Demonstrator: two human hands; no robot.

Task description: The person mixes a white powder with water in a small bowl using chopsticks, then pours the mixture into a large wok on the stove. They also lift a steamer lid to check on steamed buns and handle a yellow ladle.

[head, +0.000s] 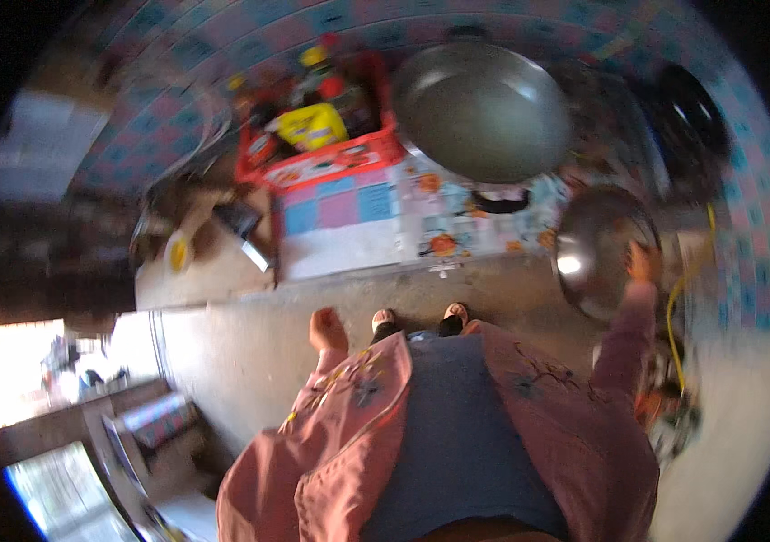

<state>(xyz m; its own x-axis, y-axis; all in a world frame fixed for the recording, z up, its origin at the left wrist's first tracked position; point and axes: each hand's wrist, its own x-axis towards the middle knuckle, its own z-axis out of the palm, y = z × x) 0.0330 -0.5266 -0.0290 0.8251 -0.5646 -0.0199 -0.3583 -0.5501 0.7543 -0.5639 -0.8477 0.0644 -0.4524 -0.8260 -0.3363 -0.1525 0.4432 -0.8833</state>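
My right hand (643, 263) is at the right side of a round, shiny metal lid or shallow pan (588, 230), its fingers over the rim; motion blur hides the exact grip. This round piece stands out past the counter's front edge, above the floor. Behind it to the left, a large metal wok (419, 132) sits on a stove top with a flowered pattern (442, 242); its dark handle (501, 200) faces me. My left hand (328, 330) hangs low by my jacket, fingers curled, with nothing visible in it.
A red plastic basket (331, 164) with bottles and a yellow packet (314, 127) stands left of the wok. A cleaver-like blade (254, 256) lies on the left counter. A dark pan (693, 115) is at the back right. A yellow cord (675, 318) hangs at right.
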